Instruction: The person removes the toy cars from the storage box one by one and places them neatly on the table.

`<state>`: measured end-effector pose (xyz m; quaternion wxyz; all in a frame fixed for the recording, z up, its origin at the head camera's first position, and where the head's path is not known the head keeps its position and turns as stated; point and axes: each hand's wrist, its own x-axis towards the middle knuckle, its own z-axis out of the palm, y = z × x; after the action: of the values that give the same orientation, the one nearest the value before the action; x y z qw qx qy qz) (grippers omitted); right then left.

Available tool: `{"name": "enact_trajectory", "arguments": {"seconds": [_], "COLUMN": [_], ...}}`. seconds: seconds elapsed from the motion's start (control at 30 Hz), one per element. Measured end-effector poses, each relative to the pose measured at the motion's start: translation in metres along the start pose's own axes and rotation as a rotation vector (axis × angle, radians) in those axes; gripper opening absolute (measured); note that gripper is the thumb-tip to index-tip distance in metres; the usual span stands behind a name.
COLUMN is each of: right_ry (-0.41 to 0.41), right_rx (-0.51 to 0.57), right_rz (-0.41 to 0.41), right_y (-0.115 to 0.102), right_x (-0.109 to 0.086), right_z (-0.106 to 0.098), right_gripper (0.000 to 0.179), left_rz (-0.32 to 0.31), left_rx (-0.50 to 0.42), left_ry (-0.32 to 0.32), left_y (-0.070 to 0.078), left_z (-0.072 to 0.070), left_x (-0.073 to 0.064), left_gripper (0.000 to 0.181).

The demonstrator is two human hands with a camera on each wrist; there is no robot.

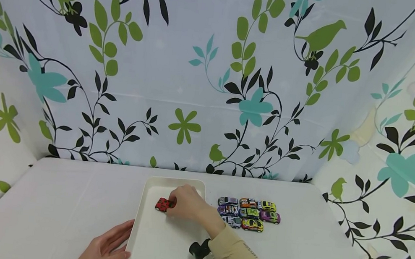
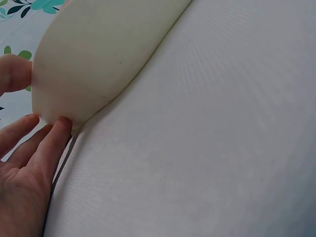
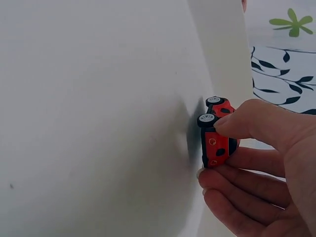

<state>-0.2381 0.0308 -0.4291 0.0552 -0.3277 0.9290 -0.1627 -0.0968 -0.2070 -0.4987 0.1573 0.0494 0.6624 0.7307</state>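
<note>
A red toy car (image 1: 163,204) with black spots is in my right hand (image 1: 186,203), near the far end of the white tray (image 1: 164,251). In the right wrist view, the thumb and fingers pinch the toy car (image 3: 217,136), with its wheels facing the tray surface. My left hand (image 1: 106,245) rests against the tray's left side. In the left wrist view, the left hand (image 2: 29,163) has its fingertips touching the tray's outer wall (image 2: 98,59), fingers fairly straight and holding nothing else.
Several colourful toy cars (image 1: 249,213) stand in rows on the white table (image 1: 311,258), right of the tray. A black wrist camera (image 1: 199,249) on the right wrist hangs over the tray's right side. Patterned cloth (image 1: 197,82) forms the back and sides.
</note>
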Motion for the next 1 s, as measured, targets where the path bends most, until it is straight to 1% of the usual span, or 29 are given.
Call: {"name": "enact_trajectory", "arguments": {"seconds": [0.1,0.23,0.4,0.5,0.63,0.77,0.9,1.0], "right_ry": [0.007,0.027,0.065,0.09,0.118,0.136,0.138,0.13], "right_rx": [0.037,0.105,0.207,0.243,0.247,0.217,0.191,0.192], "right_rz": [-0.015,-0.031,-0.052,-0.072,-0.072,-0.063,-0.059,-0.051], "right_y": [0.006,0.016,0.032,0.043,0.059,0.078,0.099,0.114], "right_x": [-0.008,-0.02,-0.041,-0.055,-0.077,-0.099,-0.121,-0.136], "right_z": [-0.007,-0.018,-0.032,-0.039,-0.047,-0.052,-0.054,-0.055], "right_gripper": [0.019,0.022,0.022,0.02,0.02,0.02,0.021,0.021], "left_rz": [0.013,-0.006,-0.013,-0.011,-0.013,-0.027,-0.04,-0.045], "left_rx": [0.003,0.005,0.001,0.001,0.013,0.022,0.021,0.022], "left_ry": [-0.012,-0.001,0.008,0.005,0.014,0.037,0.053,0.06], "left_y": [0.001,0.0,-0.001,-0.001,-0.002,-0.004,-0.005,-0.005], "left_z": [-0.001,-0.001,0.0,0.0,0.001,0.001,0.001,0.002], "left_x": [0.001,0.002,0.002,0.001,0.002,0.004,0.005,0.006], "left_gripper": [0.08,0.081,0.081,0.08,0.078,0.078,0.078,0.078]}}
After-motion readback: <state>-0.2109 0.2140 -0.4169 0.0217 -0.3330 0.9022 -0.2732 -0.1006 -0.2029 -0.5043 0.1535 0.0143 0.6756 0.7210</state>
